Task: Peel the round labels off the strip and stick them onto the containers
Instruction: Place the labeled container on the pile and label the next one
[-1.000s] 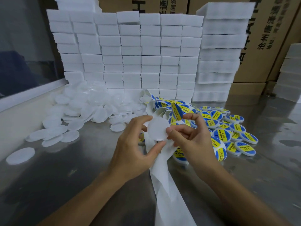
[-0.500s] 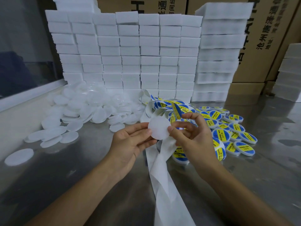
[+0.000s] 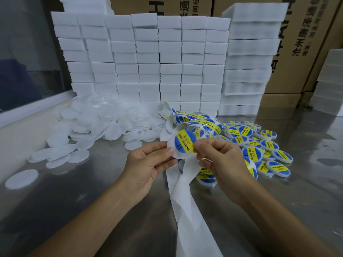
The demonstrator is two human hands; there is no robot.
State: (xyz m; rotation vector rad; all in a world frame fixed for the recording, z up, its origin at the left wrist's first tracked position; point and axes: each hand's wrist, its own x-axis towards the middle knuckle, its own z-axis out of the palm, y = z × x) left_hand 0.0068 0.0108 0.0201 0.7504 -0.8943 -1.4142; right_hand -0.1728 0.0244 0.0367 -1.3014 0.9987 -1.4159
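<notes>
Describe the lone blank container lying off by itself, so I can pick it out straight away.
Start at the wall of white blocks at the back of the steel table, then drop to the heap of blank containers at its foot. Follow the heap's tail toward the left edge of the view. The lone container lies flat past the tail's end, touching nothing, while the others overlap.

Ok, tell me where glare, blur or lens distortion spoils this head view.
Head view: soft glare patches on the steel table; wide-angle bend tilts the white foam block stacks and brown cardboard cartons at the edges; the blue-and-yellow round label stays legible.
</notes>
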